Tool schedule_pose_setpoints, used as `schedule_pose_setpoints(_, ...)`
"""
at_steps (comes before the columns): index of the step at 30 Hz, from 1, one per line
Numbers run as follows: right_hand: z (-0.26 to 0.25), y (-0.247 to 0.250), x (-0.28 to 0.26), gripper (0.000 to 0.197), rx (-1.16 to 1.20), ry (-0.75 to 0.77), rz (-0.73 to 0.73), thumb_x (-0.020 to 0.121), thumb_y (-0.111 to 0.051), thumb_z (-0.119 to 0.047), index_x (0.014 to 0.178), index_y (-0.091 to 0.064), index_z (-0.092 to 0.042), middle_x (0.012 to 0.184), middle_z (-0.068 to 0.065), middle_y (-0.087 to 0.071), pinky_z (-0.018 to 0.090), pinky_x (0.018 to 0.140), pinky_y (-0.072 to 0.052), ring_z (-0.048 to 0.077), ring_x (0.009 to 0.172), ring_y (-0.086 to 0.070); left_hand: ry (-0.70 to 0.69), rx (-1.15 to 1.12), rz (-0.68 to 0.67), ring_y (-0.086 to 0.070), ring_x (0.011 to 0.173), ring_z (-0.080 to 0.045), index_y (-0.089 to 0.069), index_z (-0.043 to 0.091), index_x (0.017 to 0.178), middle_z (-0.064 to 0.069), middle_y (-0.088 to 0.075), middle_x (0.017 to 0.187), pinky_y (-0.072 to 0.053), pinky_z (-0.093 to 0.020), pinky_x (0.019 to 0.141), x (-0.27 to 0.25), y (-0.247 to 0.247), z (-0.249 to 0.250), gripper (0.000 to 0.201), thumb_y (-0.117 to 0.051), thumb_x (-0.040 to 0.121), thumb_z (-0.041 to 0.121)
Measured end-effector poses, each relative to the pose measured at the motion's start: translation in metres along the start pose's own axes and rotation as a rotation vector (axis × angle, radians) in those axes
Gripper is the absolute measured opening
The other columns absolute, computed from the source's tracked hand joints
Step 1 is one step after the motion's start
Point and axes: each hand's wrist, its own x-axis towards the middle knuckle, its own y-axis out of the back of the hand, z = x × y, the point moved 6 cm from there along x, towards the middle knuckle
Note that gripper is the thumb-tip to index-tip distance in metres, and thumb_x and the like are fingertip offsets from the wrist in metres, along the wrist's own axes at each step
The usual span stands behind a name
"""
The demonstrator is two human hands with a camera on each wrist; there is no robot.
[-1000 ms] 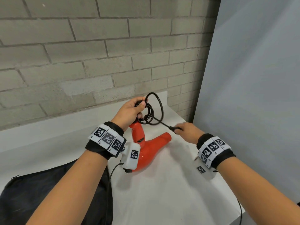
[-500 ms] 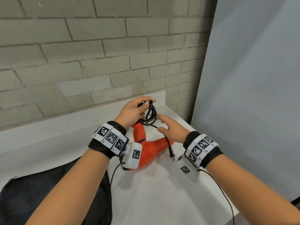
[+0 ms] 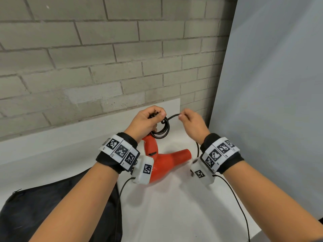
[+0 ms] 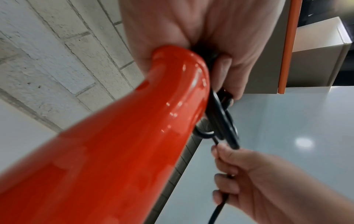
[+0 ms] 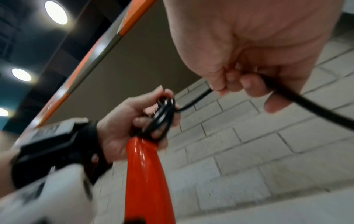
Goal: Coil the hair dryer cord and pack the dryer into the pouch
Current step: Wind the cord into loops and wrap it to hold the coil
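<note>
step: coiling the cord, late stage; most of it is already looped, packing not started
left hand [image 3: 146, 120]: grip clamped on the coiled loops of the black cord [image 3: 161, 130] together with the top of the dryer handle, loops hanging at 3 o'clock of the fist
right hand [image 3: 193, 124]: grip pinched on the free run of cord, thumb and fingers curled round it, just right of the coil; the tail drops down past the wrist; plug not visible
hair dryer [image 3: 166, 161]: red, handle up in the left hand, body low over the white bench [image 3: 174, 206], nozzle pointing to 3 o'clock; can't tell if the body touches the bench
pouch [image 3: 57, 212]: black, flat on the bench at 8 o'clock of the dryer, partly under the left forearm; opening not seen
next move (judgement): carry the pinched run over to the left hand, lay it as one more loop and trap it under the thumb, then slide down the tail for the rest
risk (judgement): loops may spring loose if the left thumb eases
</note>
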Motion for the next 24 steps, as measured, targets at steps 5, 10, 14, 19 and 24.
schedule_pose_setpoints(5,-0.022,0.031,0.002,0.015,0.004,0.047,0.145,0.093,-0.046,-0.012,0.080,-0.053,-0.011,0.059,-0.006,-0.045,0.007,0.049,-0.035,0.005,0.055,-0.040,-0.048,0.120,-0.004,-0.050,0.058,0.004,-0.059,0.028,0.084,0.010,-0.053,0.078,-0.045,-0.022,0.063,0.001,-0.002,0.001,0.018,-0.055,0.088,0.011)
schedule_pose_setpoints(10,-0.041,0.041,-0.003,0.015,-0.049,0.103,0.157,0.093,-0.047,-0.016,0.079,-0.054,-0.015,0.060,-0.010,-0.047,0.017,0.055,-0.033,0.003,0.058,-0.042,-0.081,0.168,-0.006,-0.052,0.074,-0.005,-0.059,0.020,0.093,0.011,-0.056,0.087,-0.050,-0.013,0.056,0.002,-0.005,0.003,0.017,-0.056,0.086,0.005)
schedule_pose_setpoints(14,-0.057,0.043,-0.010,0.015,-0.017,0.185,0.132,0.093,-0.048,-0.016,0.081,-0.058,-0.014,0.061,-0.006,-0.049,0.015,0.056,-0.034,0.004,0.058,-0.044,-0.106,0.189,-0.012,-0.055,0.075,-0.008,-0.057,0.027,0.083,0.001,-0.060,0.091,-0.052,-0.015,0.056,0.003,-0.006,0.005,0.022,-0.058,0.084,0.005)
schedule_pose_setpoints(19,-0.060,0.045,-0.007,0.015,0.011,0.245,0.026,0.092,-0.049,-0.014,0.081,-0.060,-0.014,0.064,-0.006,-0.050,0.007,0.055,-0.036,-0.001,0.057,-0.046,-0.073,0.236,-0.058,-0.062,0.099,-0.018,-0.057,0.040,0.098,-0.007,-0.066,0.108,-0.050,-0.024,0.082,0.004,-0.007,0.004,0.033,-0.061,0.083,0.011)
schedule_pose_setpoints(24,-0.055,0.051,-0.004,0.014,-0.023,0.274,-0.028,0.092,-0.050,-0.013,0.083,-0.060,-0.017,0.065,-0.013,-0.051,0.003,0.058,-0.037,-0.010,0.060,-0.050,-0.027,0.243,-0.062,-0.060,0.080,-0.007,-0.063,0.025,0.100,-0.004,-0.066,0.095,-0.049,-0.018,0.059,0.007,-0.014,0.001,0.018,-0.059,0.086,0.015)
